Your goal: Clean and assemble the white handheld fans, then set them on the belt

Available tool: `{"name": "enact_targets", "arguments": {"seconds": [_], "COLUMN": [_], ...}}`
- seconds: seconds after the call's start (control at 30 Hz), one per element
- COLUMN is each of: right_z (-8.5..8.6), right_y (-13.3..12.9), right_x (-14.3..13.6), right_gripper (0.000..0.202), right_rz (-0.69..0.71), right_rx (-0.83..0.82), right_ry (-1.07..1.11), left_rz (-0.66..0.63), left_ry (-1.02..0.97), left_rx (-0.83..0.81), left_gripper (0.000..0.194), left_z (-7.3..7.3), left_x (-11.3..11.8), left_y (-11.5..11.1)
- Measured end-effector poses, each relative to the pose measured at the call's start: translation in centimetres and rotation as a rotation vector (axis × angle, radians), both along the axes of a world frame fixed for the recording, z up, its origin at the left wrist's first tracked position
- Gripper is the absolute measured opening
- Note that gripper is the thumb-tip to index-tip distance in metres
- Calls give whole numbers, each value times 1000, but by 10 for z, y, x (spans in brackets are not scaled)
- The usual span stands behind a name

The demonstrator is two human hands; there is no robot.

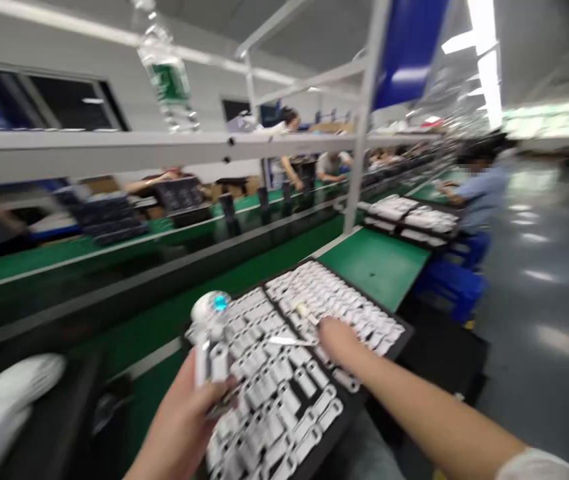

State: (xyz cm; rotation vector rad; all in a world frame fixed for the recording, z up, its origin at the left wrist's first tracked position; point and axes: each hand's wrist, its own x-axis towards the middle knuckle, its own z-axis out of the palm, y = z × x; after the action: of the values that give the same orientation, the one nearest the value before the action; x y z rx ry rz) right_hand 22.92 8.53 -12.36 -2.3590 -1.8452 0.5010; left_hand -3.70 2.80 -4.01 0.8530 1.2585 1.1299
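Hands apart, the left hand [189, 403] clamps a white blue-lit device [208, 308] above the left edge of 2 black trays [335, 433], the right hand [339, 341], grip too blurred to tell, over their adjoining edges.

A factory assembly hall is shown by the long run of green-topped desk [364, 257], along which several people [484, 193] are spaced. Black trays [337, 430] are laid with rows of similar white parts [289, 400]. A white frame [364, 133] is mounted above the desk, strip lights [484, 73] are hung overhead in a long line, and a glossy grey aisle [539, 307] is seen alongside.
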Motion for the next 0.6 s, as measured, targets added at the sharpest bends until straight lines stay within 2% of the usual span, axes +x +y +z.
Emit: {"name": "enact_targets", "arguments": {"seconds": [0.07,0.13,0.2,0.33,0.43,0.5,0.6], "right_z": [3,2,0,4,12,14,13], "right_y": [-1,-5,-21,-72,-91,-91,-87], "right_x": [1,0,-6,-25,-39,-49,-64], "right_gripper": [27,35,38,32,35,39,35], "right_rz": [33,91,179,462,537,533,598], "right_rx": [6,54,119,412,643,669,553], "right_ry": [-14,6,69,487,768,792,701], "left_rz": [-30,-52,-53,-35,-38,-61,-64], "left_ry": [-106,-180,-212,-230,-240,-238,-210], "left_rx": [13,21,43,76,81,100,116], "left_gripper": [61,62,62,64,61,61,63], "left_z": [3,1,-3,-5,-2,1,3], "left_x": [3,1,-2,-5,-1,2,7], "left_y": [0,4,8,8,5,3,-1]}}
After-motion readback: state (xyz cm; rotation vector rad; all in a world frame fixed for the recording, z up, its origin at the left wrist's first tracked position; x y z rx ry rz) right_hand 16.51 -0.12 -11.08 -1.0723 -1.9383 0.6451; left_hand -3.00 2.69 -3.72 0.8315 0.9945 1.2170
